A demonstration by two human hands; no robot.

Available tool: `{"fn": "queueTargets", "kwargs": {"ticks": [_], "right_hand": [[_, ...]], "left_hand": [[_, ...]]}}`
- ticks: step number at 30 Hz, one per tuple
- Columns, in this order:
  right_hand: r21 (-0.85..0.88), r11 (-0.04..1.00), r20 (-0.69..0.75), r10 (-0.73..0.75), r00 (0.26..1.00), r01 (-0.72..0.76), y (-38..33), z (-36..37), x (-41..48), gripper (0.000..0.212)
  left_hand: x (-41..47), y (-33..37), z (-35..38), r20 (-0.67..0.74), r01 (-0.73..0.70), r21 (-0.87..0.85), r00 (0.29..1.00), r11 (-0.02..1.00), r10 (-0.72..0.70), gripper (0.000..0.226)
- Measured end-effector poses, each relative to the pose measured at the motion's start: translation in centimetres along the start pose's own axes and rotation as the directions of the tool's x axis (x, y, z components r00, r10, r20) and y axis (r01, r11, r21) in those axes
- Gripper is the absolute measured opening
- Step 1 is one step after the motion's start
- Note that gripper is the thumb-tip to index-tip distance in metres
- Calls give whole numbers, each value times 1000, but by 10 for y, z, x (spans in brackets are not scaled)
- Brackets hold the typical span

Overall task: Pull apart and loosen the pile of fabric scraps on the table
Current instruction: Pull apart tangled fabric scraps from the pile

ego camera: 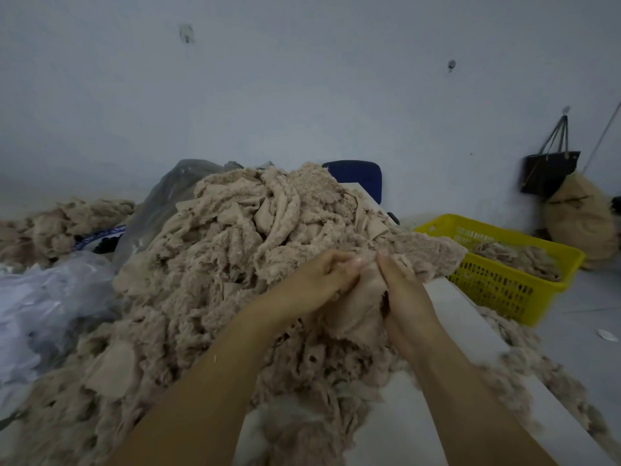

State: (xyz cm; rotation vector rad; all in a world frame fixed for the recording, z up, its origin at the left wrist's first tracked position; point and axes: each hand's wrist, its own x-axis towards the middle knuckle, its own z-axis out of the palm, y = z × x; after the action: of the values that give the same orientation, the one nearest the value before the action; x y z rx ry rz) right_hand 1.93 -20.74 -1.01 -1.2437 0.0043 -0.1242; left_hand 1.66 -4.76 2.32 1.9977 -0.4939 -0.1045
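A tall pile of beige fluffy fabric scraps [228,250] covers most of the white table [470,314]. Both hands meet at the pile's right side. My left hand [312,280] pinches a smooth beige scrap [359,311] with curled fingers. Right beside it, my right hand [403,290] grips the same scrap, its thumb pointing up. A fuzzy piece [433,253] spreads to the right behind the hands and hangs past the table edge.
A yellow plastic basket [504,284] holding some scraps stands on the floor at the right. Clear plastic bags [50,297] lie at the left, with another scrap heap [53,227] behind them. A blue chair back [356,176] and a stuffed sack [581,216] stand by the wall.
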Motion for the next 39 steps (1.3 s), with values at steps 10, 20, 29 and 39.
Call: {"fn": "queueTargets", "kwargs": {"ticks": [10,20,29,39], "right_hand": [[-458,879,58,-119,991,132,37,22,-29,38],[-561,827,-56,-78,995,34,42,-13,-24,44],[-489,842,188,-156,970,230,33,35,-29,14],[354,913,-24,224,974,-201,20,8,-14,46]], "left_hand": [[7,-30,10,-412,23,-65,910,998,-48,38],[7,-33,-37,-511,-100,-760,703,642,-495,15],[8,-17,9,-399,7,-426,896,905,-194,30],[-5,-74,20,-161,125,429,985,895,-60,22]]}}
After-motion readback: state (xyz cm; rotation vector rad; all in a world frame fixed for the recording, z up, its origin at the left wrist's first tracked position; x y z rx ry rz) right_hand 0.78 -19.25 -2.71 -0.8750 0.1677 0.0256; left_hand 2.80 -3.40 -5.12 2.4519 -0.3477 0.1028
